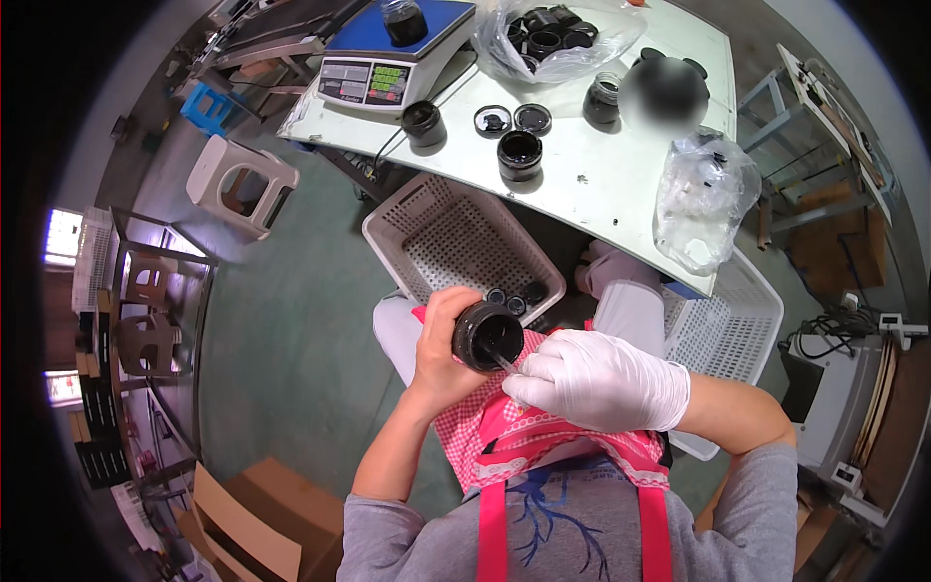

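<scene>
My bare left hand (436, 361) is wrapped round a dark open jar (475, 337) above my lap, its mouth tilted towards me. My right hand (603, 381), in a white glove, pinches a thin pale stick-like tool (503, 363); its tip reaches into the jar, where dark contents coat the inside. Beyond them on the white table stand a filled dark jar (520, 157), another dark jar (424, 126) and two round lids, the left lid (493, 120) touching or nearly touching the right lid (532, 118).
A scale (373, 82) bears a jar (403, 23). Further right are a bag of black lids (553, 44), a jar (602, 100), a blurred dark round shape (665, 92) and a clear plastic bag (706, 204). Below are a crate (398, 254), another crate (742, 320) and a stool (215, 184).
</scene>
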The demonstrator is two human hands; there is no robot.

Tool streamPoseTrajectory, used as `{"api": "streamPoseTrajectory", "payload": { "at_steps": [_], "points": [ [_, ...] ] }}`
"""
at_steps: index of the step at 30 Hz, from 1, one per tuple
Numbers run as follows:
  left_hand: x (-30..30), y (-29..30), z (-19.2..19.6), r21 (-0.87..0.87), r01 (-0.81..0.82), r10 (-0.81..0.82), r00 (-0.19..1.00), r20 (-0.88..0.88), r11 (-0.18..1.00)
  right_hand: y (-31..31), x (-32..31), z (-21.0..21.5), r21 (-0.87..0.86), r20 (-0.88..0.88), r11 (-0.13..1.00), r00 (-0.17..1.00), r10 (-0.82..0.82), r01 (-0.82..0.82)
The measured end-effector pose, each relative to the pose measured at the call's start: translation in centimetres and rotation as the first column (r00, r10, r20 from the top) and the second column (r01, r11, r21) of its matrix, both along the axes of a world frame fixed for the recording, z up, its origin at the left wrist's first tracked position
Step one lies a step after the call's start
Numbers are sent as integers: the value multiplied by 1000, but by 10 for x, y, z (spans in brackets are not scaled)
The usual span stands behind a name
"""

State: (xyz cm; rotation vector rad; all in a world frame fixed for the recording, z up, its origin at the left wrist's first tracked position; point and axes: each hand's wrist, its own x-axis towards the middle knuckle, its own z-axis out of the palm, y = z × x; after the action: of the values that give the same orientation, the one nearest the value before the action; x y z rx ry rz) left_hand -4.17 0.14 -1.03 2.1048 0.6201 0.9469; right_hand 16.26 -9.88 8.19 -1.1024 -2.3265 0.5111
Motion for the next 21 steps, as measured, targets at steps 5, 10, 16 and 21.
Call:
{"api": "streamPoseTrajectory", "payload": {
  "at_steps": [5,10,16,21],
  "points": [
    [1,-1,0,10,30,-30,999,-20,1000,-5,8,6,-59,50,997,998,49,-46],
    [6,-2,2,26,-1,2,1000,-19,1000,-2,7,-2,100,43,992,996,-84,79],
    [9,-2,-1,-2,35,-35,999,9,999,-6,12,-9,62,-143,997,989,-41,51],
    [7,-2,-3,24,28,-27,999,-37,999,-5,24,5,-21,-57,999,998,-38,37]
  ]
}}
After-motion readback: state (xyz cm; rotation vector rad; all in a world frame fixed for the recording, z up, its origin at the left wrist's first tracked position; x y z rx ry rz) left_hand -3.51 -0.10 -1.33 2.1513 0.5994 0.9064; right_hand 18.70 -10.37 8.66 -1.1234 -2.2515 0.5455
